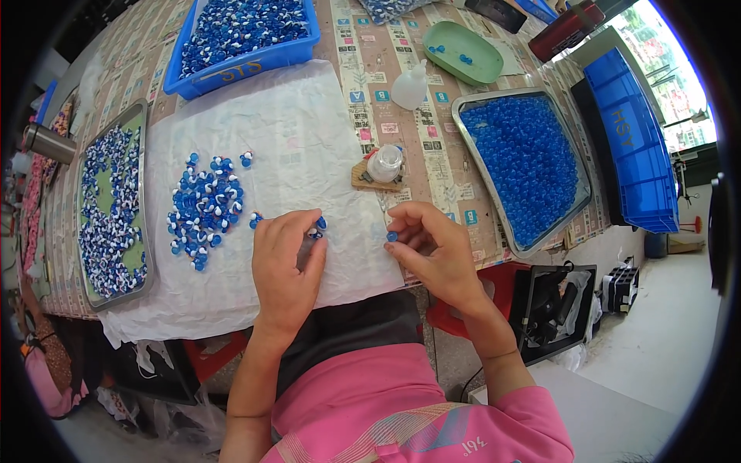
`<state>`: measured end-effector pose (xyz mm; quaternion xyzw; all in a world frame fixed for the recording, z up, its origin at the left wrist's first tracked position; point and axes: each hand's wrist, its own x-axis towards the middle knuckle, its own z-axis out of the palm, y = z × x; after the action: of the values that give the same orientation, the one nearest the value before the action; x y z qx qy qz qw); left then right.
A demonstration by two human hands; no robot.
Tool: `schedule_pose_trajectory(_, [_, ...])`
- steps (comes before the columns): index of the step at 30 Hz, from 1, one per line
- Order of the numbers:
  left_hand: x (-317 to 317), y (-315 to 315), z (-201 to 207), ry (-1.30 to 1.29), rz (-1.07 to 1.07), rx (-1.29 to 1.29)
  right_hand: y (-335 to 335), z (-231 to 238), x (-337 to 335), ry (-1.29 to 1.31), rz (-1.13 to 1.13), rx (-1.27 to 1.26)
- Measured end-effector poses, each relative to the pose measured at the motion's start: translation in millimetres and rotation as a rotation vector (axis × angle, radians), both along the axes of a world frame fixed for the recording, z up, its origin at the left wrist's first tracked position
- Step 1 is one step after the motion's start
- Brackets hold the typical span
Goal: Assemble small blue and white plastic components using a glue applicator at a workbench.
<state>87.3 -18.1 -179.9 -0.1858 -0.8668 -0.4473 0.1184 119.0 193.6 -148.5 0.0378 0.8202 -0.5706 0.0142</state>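
Pinched between my right hand's [432, 247] fingertips is one blue bead [392, 236], held up near the counter's front edge. My left hand [287, 258] curls closed over blue-and-white pieces [318, 225] on the white paper [293, 139], beside the finished pile [204, 210], keeping them within reach.

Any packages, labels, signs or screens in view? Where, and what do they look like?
Blue bin, top left: rectangular, yellow marking on its front wall.
Blue crate, far right: long, white lettering on its side.
Printed table cover: rows of small coloured picture squares.
No screens.
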Motion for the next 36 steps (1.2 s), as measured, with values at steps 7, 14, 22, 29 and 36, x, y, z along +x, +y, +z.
schedule_pose_trajectory(7, [-8.7, 2.7, -2.6, 0.040, -0.004, -0.062, -2.0, -12.2, -6.6, 0.175, 0.088, 0.130])
schedule_pose_trajectory(14, [-11.7, 10.7, -6.1, 0.084, 0.006, -0.052, 1.2, -15.2, -8.2, 0.187, 0.105, 0.083])
schedule_pose_trajectory(22, [4.6, 14.6, 3.0, -0.146, -0.039, 0.314, 1.2, -10.4, -7.8, 0.052, 0.040, -0.090])
schedule_pose_trajectory(29, [9.5, 9.8, -6.7, -0.702, -0.210, 0.997, 0.3, -12.4, -9.2, 0.084, 0.122, -0.107])
schedule_pose_trajectory(36, [14.5, 7.2, -4.6, -0.968, -0.213, 1.230, -0.4, -9.3, -6.3, -0.050, 0.079, -0.304])
